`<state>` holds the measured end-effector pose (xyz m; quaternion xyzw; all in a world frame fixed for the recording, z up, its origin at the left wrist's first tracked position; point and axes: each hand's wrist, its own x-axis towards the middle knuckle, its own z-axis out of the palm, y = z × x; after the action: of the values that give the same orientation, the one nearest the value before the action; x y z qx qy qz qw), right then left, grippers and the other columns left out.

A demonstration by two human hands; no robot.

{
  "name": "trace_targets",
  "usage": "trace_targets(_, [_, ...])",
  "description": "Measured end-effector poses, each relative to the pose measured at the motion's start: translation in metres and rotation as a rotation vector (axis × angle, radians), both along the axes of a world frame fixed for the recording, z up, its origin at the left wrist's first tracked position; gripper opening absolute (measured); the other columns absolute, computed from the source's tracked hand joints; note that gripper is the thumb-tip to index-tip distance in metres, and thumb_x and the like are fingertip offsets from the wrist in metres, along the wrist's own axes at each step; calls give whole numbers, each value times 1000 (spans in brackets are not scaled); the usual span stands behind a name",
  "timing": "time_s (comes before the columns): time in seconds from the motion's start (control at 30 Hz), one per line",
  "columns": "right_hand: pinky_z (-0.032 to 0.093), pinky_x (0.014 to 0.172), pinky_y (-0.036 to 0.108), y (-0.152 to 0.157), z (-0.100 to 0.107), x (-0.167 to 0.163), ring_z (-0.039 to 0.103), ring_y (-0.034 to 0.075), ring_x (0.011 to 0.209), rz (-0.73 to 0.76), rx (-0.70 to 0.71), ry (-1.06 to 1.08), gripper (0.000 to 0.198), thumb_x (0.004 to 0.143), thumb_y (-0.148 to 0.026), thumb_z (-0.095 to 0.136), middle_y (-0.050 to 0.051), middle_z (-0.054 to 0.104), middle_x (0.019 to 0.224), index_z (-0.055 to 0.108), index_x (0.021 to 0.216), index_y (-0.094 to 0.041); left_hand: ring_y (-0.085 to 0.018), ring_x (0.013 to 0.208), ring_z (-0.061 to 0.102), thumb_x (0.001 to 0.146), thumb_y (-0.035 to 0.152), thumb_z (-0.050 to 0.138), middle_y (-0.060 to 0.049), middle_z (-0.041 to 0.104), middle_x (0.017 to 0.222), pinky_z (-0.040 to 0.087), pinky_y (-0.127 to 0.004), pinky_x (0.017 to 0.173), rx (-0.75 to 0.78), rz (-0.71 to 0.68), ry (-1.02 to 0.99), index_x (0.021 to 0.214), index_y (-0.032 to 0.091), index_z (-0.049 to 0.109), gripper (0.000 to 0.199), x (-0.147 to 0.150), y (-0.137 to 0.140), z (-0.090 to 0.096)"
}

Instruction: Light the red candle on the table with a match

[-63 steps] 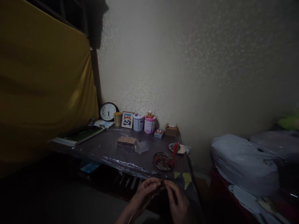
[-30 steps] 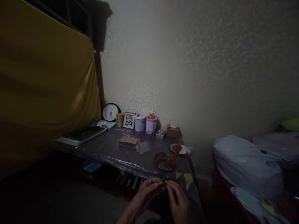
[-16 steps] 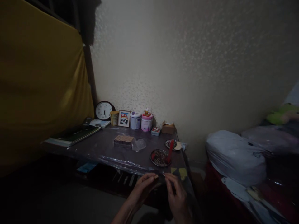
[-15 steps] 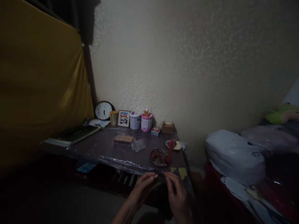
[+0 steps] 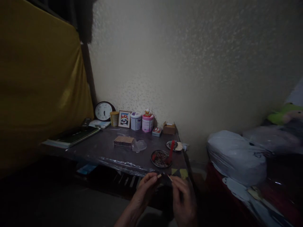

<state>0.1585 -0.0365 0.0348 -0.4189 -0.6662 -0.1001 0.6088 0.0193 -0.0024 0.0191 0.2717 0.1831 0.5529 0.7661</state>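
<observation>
Close to the table's near edge, my left hand [image 5: 146, 188] is closed on a small tan block-like piece [image 5: 159, 176], mostly hidden by the fingers. A thin pale stick [image 5: 170, 178], much like a matchstick with a darker tip, is pinched in my right hand [image 5: 184, 194]. The stick's tip points toward the tan piece, with a gap between them. Just beyond my hands lies a round metal plate [image 5: 158, 166] of small mixed dark and pale bits, a red spoon [image 5: 171, 151] leaning up from it. Behind it, a smaller dish [image 5: 167, 146] holds similar bits and several pale sticks [image 5: 179, 146].
A row of thin brown boxes [image 5: 124, 142] and a clear plastic bag [image 5: 139, 145] sit mid-table. Along the wall stand a clock [image 5: 103, 111], a yellow cup [image 5: 114, 118], a framed panda picture [image 5: 124, 119], two tins [image 5: 147, 124] and a cardboard box [image 5: 169, 128]. White bags [image 5: 236, 157] lie right.
My right hand has moved slightly right, widening the gap between the stick and the tan piece. More of the stick shows now. The camera view has shifted a little.
</observation>
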Motion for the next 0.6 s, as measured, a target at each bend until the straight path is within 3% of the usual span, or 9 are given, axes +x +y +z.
trace_targets(0.13, [54,60,26,17,-13,11,68,16,65,-127,-41,-111,26,92,-28,42,4,72,71,66,83,-22,-17,83,65,69,23,74,-6,72,85,44,-27,80,63,-19,-22,86,16,66,20,-1,-7,12])
trace_targets(0.23, [54,66,28,25,-13,22,69,18,72,-204,-67,-3,23,90,-31,46,6,72,79,65,87,-20,-18,85,65,71,22,72,-7,73,89,44,-27,80,71,-14,9,89,17,65,20,-4,-7,10])
trace_targets(0.43, [54,71,27,15,0,22,67,17,73,-161,-91,200,17,87,-30,51,4,72,79,65,84,-21,-18,86,66,69,23,74,-7,73,89,44,-27,80,23,16,25,86,17,64,20,-8,0,-4])
trace_targets(0.6, [53,75,24,6,-2,4,67,14,82,-48,-54,72,14,88,-20,51,4,71,88,64,92,-21,-17,85,67,65,21,77,-7,74,87,45,-26,81,-3,-7,-7,84,17,65,23,-3,-6,10])
